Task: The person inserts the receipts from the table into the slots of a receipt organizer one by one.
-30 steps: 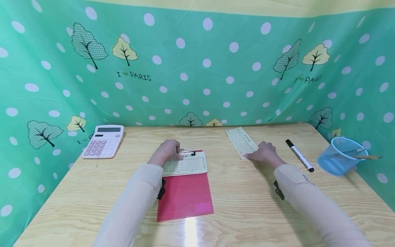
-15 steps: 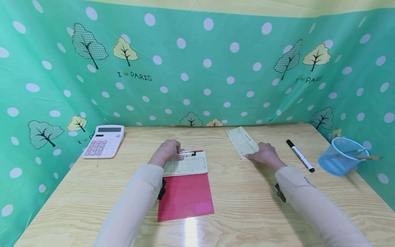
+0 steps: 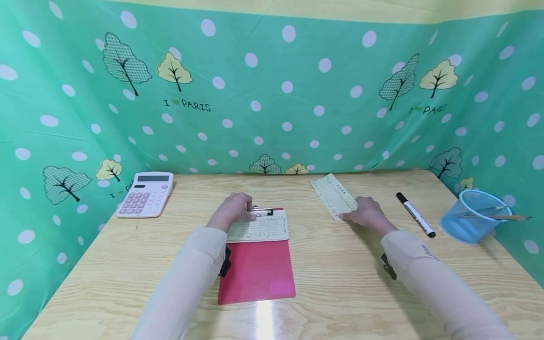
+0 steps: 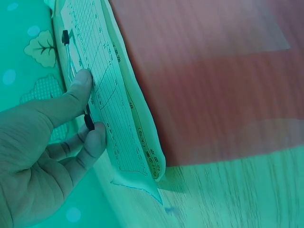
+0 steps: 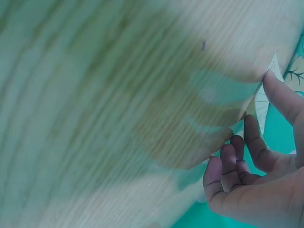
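Observation:
A red clipboard (image 3: 257,274) lies on the table with printed slips (image 3: 267,226) under its metal clip (image 3: 261,211). My left hand (image 3: 233,208) grips that clip at the top of the board. In the left wrist view, the thumb (image 4: 81,85) presses on the clip while curled fingers sit by its lower black end. To the right, a loose printed slip (image 3: 333,194) lies slanted on the table. My right hand (image 3: 369,212) pinches its near right edge. The right wrist view has the thumb (image 5: 280,92) on the slip (image 5: 262,102) and the index finger close by.
A pink calculator (image 3: 145,194) lies at the back left. Right of my right hand is a black-capped marker (image 3: 415,215). A blue mesh pen cup (image 3: 469,219) holding pencils stands tilted at the right edge. A green dotted curtain (image 3: 272,94) borders the table (image 3: 331,302).
The whole head view has shifted slightly. Both hands keep their places on the clip and the loose slip; nothing else visibly moves.

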`<state>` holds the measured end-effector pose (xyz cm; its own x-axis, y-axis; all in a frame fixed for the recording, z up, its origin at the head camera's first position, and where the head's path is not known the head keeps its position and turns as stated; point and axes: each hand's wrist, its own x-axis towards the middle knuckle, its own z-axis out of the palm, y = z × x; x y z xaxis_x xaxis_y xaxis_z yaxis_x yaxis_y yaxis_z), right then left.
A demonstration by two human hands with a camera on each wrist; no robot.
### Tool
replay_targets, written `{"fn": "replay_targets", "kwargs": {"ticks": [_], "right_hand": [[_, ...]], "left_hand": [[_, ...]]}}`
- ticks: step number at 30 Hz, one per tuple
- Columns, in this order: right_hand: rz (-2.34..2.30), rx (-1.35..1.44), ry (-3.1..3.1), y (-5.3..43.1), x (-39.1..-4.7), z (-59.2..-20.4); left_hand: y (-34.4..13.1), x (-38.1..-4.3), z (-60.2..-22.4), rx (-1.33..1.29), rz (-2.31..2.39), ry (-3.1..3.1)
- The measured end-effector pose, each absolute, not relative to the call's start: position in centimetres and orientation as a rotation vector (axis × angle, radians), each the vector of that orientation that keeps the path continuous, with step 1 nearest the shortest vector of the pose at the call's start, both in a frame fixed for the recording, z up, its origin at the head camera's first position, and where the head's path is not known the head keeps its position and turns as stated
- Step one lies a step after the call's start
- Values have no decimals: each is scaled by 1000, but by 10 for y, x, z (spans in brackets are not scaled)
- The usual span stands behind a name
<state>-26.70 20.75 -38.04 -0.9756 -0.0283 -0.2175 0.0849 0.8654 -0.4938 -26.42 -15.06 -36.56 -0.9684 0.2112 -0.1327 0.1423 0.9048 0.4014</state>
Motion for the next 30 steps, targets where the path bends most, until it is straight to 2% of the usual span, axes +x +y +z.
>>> {"fn": "replay_targets", "kwargs": {"ticks": [9,17,24,30], "right_hand": [[-839,76,2781,208,-264,-382],[-878,-3,2834,210,-258,-387],[-1041,0,2916,212,-252,-383],[-1254,-110,2970,208,-243,-371]], "left_hand": [[-129,-263,-368,326,597,2903],[-115,-264,-368,324,611,2921],[-110,-264,-367,263,583,2899],[-108,-263,-363,266,548,2883]]}}
